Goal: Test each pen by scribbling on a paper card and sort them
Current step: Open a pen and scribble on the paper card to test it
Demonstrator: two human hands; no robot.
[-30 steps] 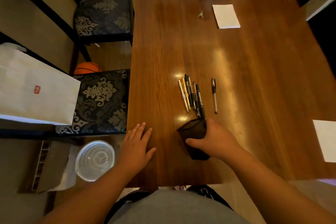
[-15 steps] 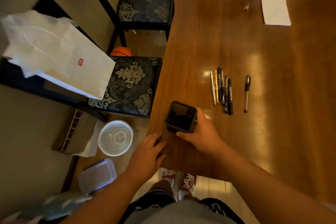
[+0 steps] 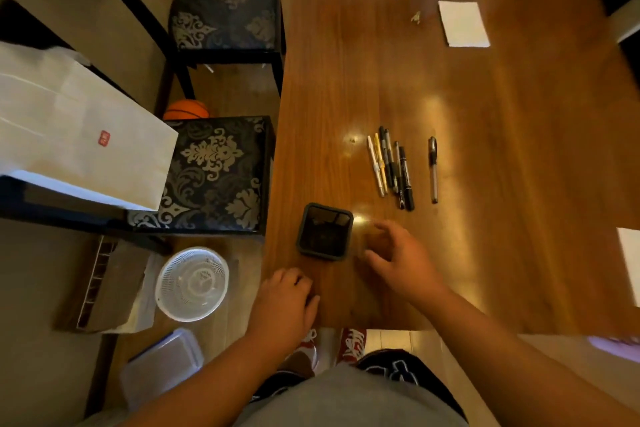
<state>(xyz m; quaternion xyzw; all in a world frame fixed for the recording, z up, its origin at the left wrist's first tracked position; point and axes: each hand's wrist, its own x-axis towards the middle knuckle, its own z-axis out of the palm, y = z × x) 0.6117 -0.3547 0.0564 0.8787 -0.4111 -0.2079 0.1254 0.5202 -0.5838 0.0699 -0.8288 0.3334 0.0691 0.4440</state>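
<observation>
Glossy brown wooden worktop [image 3: 485, 114]: row of slim plastic pens [image 3: 389, 166], judged light, stiff, roll-prone; pinch mid-barrel. Right hand [image 3: 401, 253], fingers apart, empty, beside black square pen cup [image 3: 325, 230].

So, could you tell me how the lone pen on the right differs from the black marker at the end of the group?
The lone pen is slimmer, with a pale barrel and dark cap; the black marker is thicker and dark all over. The lone pen lies apart; the marker lies against the other pens. Both lie flat, roughly parallel.
</observation>
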